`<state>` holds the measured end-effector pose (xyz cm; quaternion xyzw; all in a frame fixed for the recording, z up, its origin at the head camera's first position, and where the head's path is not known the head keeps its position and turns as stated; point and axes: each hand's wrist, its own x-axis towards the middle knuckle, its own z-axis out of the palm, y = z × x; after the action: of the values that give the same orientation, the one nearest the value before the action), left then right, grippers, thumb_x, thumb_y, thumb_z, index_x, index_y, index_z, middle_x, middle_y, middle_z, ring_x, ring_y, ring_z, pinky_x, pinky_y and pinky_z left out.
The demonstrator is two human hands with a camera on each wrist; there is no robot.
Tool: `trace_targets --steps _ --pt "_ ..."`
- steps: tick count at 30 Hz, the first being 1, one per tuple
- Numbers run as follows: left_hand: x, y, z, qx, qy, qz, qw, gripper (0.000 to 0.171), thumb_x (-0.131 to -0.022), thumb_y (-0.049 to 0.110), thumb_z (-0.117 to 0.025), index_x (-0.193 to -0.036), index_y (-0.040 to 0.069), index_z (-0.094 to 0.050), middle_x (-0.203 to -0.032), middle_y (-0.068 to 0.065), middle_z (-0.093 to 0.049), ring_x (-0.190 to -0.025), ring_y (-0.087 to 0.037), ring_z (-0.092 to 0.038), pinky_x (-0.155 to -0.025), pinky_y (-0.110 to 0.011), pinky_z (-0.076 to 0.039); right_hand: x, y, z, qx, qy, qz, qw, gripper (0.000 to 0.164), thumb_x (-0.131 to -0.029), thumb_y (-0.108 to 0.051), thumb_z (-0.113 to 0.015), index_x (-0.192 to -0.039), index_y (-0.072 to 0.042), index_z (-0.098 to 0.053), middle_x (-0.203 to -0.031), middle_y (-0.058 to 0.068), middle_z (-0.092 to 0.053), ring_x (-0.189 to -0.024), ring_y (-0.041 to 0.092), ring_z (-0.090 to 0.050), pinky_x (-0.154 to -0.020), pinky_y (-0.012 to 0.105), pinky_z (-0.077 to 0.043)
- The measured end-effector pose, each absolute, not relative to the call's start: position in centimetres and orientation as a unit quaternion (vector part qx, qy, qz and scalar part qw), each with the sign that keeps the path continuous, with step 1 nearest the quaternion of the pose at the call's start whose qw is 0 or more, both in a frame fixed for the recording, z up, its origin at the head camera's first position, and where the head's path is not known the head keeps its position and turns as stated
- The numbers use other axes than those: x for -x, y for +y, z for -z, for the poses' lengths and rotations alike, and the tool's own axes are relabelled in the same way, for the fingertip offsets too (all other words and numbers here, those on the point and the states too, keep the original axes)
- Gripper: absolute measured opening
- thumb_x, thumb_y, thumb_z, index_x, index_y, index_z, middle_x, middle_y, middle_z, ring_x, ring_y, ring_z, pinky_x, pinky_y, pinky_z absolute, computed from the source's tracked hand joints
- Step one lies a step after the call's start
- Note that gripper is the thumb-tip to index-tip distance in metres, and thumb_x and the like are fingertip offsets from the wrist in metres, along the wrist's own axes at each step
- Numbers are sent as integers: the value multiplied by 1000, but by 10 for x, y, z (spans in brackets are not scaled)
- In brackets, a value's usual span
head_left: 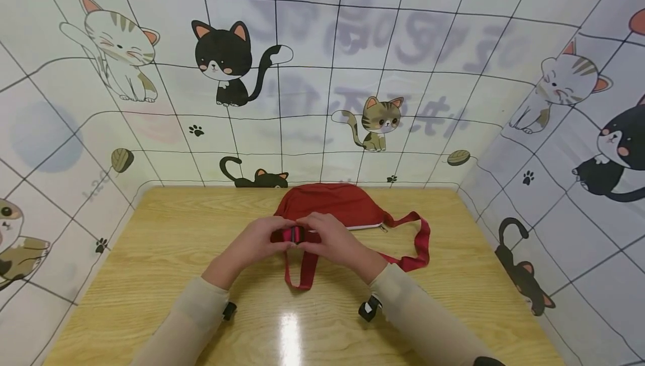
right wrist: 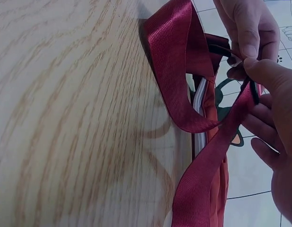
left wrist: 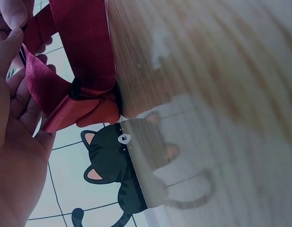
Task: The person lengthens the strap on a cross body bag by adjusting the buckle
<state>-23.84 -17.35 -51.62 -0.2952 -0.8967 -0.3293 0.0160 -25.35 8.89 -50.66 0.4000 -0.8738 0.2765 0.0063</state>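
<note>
A red waist bag [head_left: 332,201] lies at the back of the table with its zipped edge toward me. Its dark red strap [head_left: 308,271] hangs in a loop below my hands, in front of the bag. Between the fingertips of both hands is a black strap buckle [head_left: 296,235] with webbing through it. My left hand [head_left: 254,241] pinches the strap at the buckle's left side. From the right, my right hand [head_left: 335,240] pinches strap and buckle with thumb and fingers; the right wrist view shows the buckle's dark edge [right wrist: 253,91] there. Fingers partly hide the buckle.
The rest of the strap [head_left: 422,243] curves over the wooden table [head_left: 201,203] to the right of the bag. A cat-printed sheet [head_left: 312,86] stands behind the table and at both sides. A small black device [head_left: 370,308] sits at the right wrist.
</note>
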Motion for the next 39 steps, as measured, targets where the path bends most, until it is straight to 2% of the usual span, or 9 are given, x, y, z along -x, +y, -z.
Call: trace_targets --steps 5,10,15,20,30,35,39 --pt "239 -176 520 289 -896 336 15 55 -93 26 -93 -142 15 -72 -133 1 -73 -121 -21 -68 -105 -47 -56 254 88 507 -406 -874 -265 32 51 -99 -30 -86 -145 -15 -69 -125 -4 -65 -112 15 -60 -96 38 -55" --pt "238 -184 522 279 -909 305 45 58 -86 26 -99 -135 17 -70 -129 2 -67 -118 -19 -65 -104 -44 -56 256 88 509 -420 -868 -260 56 47 -97 -26 -88 -139 -13 -71 -121 -3 -65 -108 14 -59 -94 35 -55" --pt "232 -192 519 272 -934 205 111 58 -78 27 -104 -125 17 -71 -117 2 -65 -101 -20 -65 -91 -45 -58 257 88 511 -422 -864 -267 62 47 -97 -26 -87 -139 -13 -70 -119 -4 -64 -104 12 -57 -90 32 -54" --pt "229 -195 519 272 -943 131 137 58 -79 34 -103 -122 18 -68 -108 2 -61 -92 -19 -62 -79 -42 -56 258 88 512 -414 -865 -275 71 48 -97 -26 -88 -140 -14 -69 -119 -5 -63 -103 11 -56 -87 32 -53" --pt "227 -196 519 267 -949 102 135 58 -79 29 -103 -120 14 -65 -109 -1 -63 -97 -21 -65 -79 -42 -59 256 87 510 -405 -870 -273 69 49 -98 -27 -87 -140 -14 -68 -120 -5 -63 -104 11 -56 -89 31 -54" --pt "227 -198 519 242 -953 149 105 54 -82 30 -101 -125 16 -70 -112 3 -68 -99 -17 -68 -77 -42 -60 256 86 509 -409 -866 -279 76 48 -97 -26 -88 -139 -13 -69 -120 -3 -63 -105 12 -58 -91 32 -55" --pt "228 -203 519 221 -954 184 84 53 -86 29 -98 -130 18 -72 -119 6 -72 -107 -17 -72 -82 -45 -61 257 86 510 -414 -865 -270 88 47 -96 -26 -89 -137 -12 -69 -120 -3 -64 -108 13 -59 -94 33 -56"
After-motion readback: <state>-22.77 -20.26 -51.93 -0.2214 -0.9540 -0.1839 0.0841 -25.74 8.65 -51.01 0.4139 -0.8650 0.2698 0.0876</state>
